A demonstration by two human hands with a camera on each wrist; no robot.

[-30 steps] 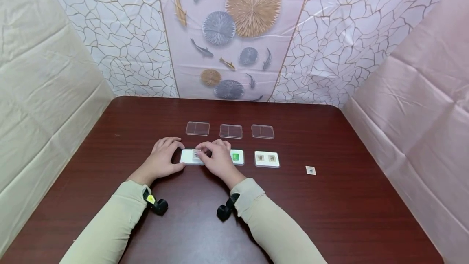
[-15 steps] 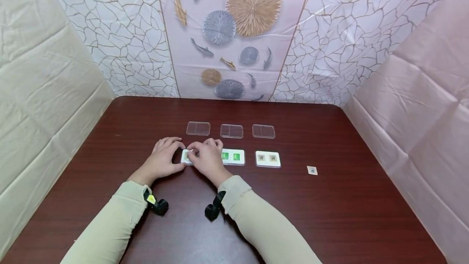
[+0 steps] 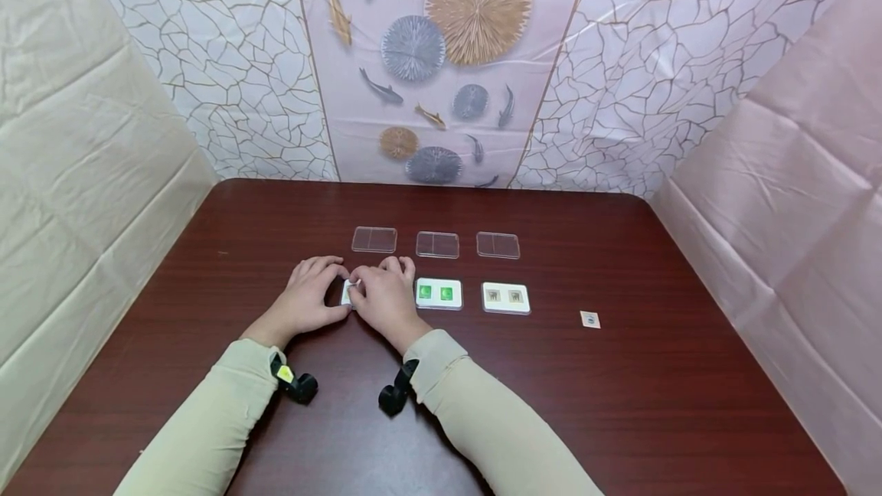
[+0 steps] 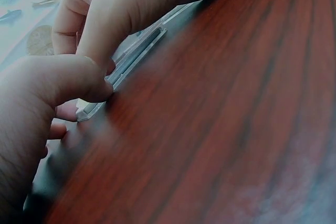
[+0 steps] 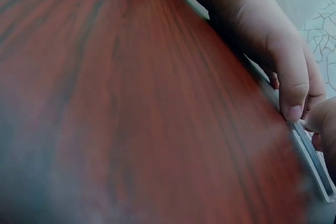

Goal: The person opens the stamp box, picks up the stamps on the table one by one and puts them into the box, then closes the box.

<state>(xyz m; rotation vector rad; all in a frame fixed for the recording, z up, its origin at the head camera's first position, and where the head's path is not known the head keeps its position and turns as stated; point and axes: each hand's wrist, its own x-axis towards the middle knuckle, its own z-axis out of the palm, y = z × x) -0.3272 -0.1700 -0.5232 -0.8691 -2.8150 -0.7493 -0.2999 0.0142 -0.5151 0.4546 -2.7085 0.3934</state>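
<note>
In the head view, my left hand (image 3: 308, 297) grips the left end of a small clear case with a white insert (image 3: 346, 295), thumb at the near edge and fingers at the far edge. My right hand (image 3: 387, 298) is over the same case, thumb and forefinger pinched together on a small square stamp, now mostly hidden under the fingertips. The left wrist view has the left thumb (image 4: 97, 85) pressed against the case's edge (image 4: 137, 55). Only part of the right hand (image 5: 324, 129) shows in the right wrist view, beside the case.
To the right lie a case with two green stamps (image 3: 438, 304) and one with two beige stamps (image 3: 505, 307). A loose stamp (image 3: 589, 319) lies farther right. Behind are three clear lids (image 3: 374, 239) in a row on the brown table (image 3: 661, 396).
My right hand has moved left along the case toward its left end, uncovering the case with green stamps. The left hand has stayed in place.
</note>
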